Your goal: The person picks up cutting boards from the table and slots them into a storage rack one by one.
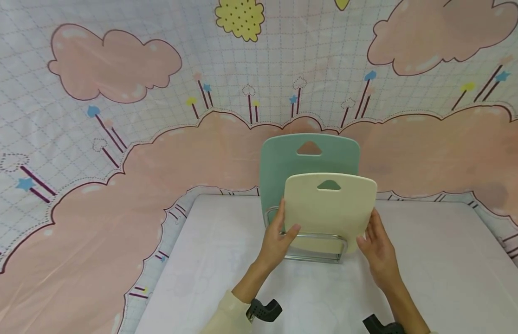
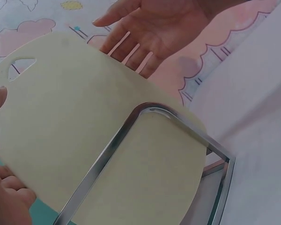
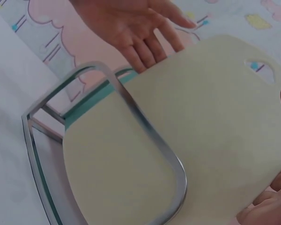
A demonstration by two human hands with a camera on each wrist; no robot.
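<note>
A cream cutting board (image 1: pixel 331 208) stands upright in a silver metal rack (image 1: pixel 321 258), behind its front bar. Behind it rises a larger green cutting board (image 1: pixel 309 164), partly covered by the cream one. My left hand (image 1: pixel 275 243) is at the cream board's left edge, thumb spread away from the fingers. On the opposite edge is my right hand (image 1: pixel 380 253). In the left wrist view the right hand (image 2: pixel 159 30) shows straight fingers meeting the board's edge. The right wrist view shows the left hand (image 3: pixel 126 28) likewise, palm visible and fingertips partly hidden behind the edge.
The rack stands on a white tabletop (image 1: pixel 192 269). A patterned cloth (image 1: pixel 158 153) with pink clouds lies beyond and beside the table. Each wrist carries a black camera mount, such as the left mount (image 1: pixel 265 310).
</note>
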